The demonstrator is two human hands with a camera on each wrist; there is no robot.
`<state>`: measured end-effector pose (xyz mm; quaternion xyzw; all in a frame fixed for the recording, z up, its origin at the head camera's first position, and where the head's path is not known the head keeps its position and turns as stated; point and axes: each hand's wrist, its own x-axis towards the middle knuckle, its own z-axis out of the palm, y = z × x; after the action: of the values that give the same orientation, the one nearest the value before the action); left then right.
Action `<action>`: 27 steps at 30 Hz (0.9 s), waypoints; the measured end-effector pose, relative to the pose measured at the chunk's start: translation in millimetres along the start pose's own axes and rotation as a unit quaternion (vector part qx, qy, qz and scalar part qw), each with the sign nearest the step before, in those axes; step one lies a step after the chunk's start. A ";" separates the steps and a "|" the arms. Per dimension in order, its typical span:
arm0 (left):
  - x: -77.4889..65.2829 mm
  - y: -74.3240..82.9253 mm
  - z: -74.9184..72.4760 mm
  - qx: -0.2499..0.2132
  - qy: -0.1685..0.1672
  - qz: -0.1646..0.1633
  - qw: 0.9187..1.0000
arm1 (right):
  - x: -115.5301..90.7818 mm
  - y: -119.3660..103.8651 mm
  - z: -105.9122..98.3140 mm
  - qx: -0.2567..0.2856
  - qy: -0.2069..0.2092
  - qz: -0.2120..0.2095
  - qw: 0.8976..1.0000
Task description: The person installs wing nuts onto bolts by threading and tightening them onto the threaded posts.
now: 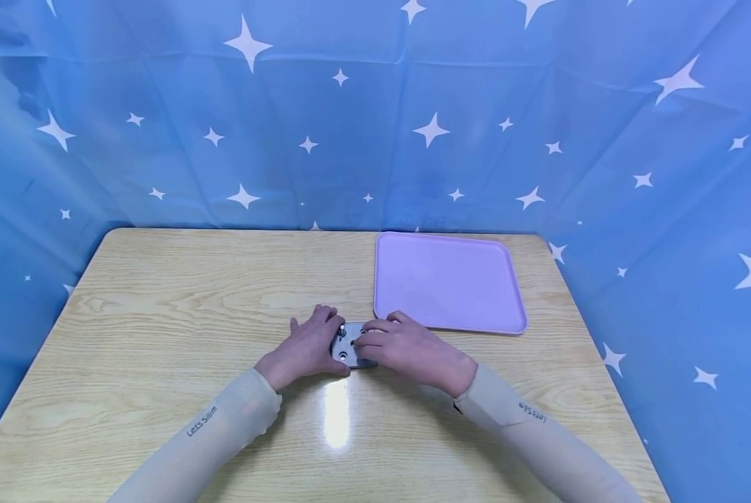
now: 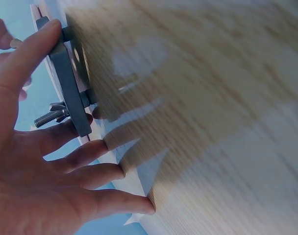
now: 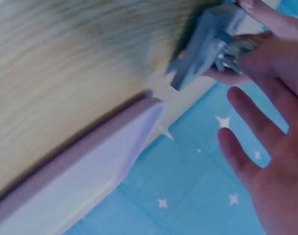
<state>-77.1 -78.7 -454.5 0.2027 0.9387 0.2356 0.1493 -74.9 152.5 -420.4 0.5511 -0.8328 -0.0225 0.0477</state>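
A small grey metal plate [image 1: 353, 360] stands on short feet on the table, between both hands. My left hand [image 1: 310, 347] grips it by its left end, thumb on the near edge and index finger at the far edge, with the other fingers spread toward the tabletop. A threaded bolt with a wing nut [image 2: 57, 111] sticks up from the plate near that index finger. From the right, my right hand [image 1: 406, 351] pinches a second wing nut [image 3: 237, 50] on the plate's top between thumb and fingertips. The right hand's fingers partly hide this nut.
A shallow purple tray [image 1: 450, 279] lies behind and right of the plate, close to the right hand. The wood-grain table [image 1: 161, 300] runs back to a blue curtain [image 1: 350, 168] with white stars.
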 end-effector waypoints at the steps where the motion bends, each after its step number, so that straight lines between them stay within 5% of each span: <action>1: -0.1 -0.1 -0.1 0.000 -0.001 -0.002 1.000 | 0.2 0.0 1.1 -0.010 0.001 -0.002 1.000; 10: -0.6 0.2 0.1 0.001 0.006 -0.001 1.000 | 11.3 -9.1 20.1 -0.031 0.071 0.061 0.995; 14: -1.0 0.0 0.0 0.001 0.008 0.000 1.000 | 15.8 -19.3 26.3 0.026 0.116 0.138 0.983; 18: -1.2 0.0 -0.5 0.000 0.006 0.000 1.000 | 14.8 -23.0 23.6 0.079 0.101 0.182 0.975; 21: -1.1 0.1 -0.7 -0.002 0.003 0.000 1.000 | 10.6 -18.1 16.8 0.079 0.062 0.152 0.983; 27: -0.4 0.3 -1.0 -0.001 0.001 -0.002 1.000 | 1.0 -4.4 1.7 0.016 -0.009 0.019 1.000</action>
<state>-77.0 -79.0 -453.4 0.2001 0.9392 0.2361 0.1490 -71.4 149.8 -422.5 0.5356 -0.8438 -0.0130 0.0316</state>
